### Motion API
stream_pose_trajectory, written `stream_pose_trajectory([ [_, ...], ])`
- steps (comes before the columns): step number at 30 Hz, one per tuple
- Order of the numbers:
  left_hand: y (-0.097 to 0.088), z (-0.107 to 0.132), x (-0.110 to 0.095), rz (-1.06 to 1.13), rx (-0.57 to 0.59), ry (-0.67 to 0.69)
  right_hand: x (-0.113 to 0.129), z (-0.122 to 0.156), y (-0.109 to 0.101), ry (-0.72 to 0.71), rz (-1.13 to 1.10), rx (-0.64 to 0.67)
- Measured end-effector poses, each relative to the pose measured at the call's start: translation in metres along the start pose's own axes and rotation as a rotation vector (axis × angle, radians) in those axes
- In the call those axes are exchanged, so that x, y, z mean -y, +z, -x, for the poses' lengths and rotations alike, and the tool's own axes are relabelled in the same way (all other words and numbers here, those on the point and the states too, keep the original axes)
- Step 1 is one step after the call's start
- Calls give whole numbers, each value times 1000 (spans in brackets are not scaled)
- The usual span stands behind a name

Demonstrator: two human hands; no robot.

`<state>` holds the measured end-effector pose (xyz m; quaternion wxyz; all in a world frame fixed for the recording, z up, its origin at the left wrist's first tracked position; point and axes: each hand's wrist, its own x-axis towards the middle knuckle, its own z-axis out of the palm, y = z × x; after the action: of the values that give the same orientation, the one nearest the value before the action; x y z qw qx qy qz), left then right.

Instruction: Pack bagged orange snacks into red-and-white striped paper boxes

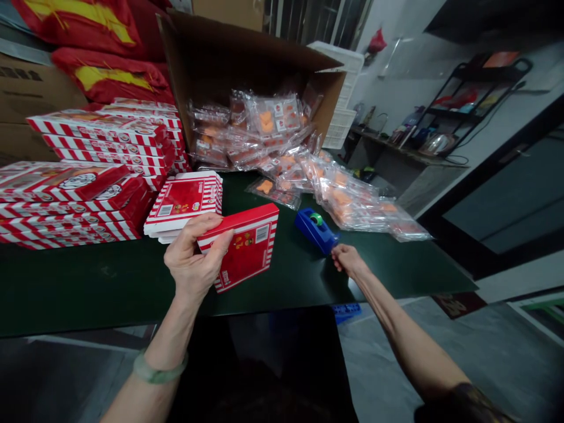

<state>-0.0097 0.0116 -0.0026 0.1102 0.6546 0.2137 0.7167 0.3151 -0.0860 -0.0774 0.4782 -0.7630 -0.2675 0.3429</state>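
My left hand point(194, 258) is closed on the left end of a red box with white-striped edges point(244, 247), holding it tilted just above the dark green table point(88, 282). My right hand point(346, 258) is pinched at the near end of a blue tape dispenser point(315, 229) with a green roll. Its fingers are pressed together, and what they grip is too small to make out. A short stack of flat red-and-white boxes point(185, 202) lies just behind the held box.
Tall stacks of the same boxes point(88, 170) fill the table's left. An open cardboard carton point(247, 76) at the back spills clear packets of orange pieces point(343, 197) across the table to the right. Red sacks point(88, 53) lie behind. A shelf point(462, 100) stands far right.
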Motion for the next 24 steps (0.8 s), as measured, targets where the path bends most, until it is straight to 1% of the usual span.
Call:
stream_pose_trajectory([
  [2,0,1,-1,1,-1,-13,5,2,0,27,64,15],
  [3,-1,1,-2,2,7,-22,11,7,2,24,88,26],
  [5,-1,2,-6,-3,31,-50,26,29,12,-41,106,64],
  [7,1,4,-11,-11,45,-61,48,62,30,-145,80,137],
  [9,5,6,-18,-12,45,-30,75,98,53,-267,1,265],
  [10,7,8,-22,-11,45,-7,89,115,65,-359,-145,385],
  [11,9,9,-26,-12,46,15,103,129,77,-393,-265,480],
  [12,11,11,-31,-16,47,31,115,139,87,-396,-345,537],
  [13,12,12,-36,-22,44,45,125,146,95,-376,-400,565],
  [14,13,13,-40,-29,42,56,132,150,101,-336,-427,565],
  [16,15,16,-46,-36,41,80,138,152,107,-238,-438,531],
  [18,15,20,-50,-46,54,107,139,150,105,-117,-433,517],
  [21,18,28,-53,-105,108,174,139,149,97,101,-396,531],
  [22,19,30,-54,-130,129,198,138,149,95,155,-383,519],
  [24,22,34,-59,-150,145,203,136,151,95,198,-364,516],
])
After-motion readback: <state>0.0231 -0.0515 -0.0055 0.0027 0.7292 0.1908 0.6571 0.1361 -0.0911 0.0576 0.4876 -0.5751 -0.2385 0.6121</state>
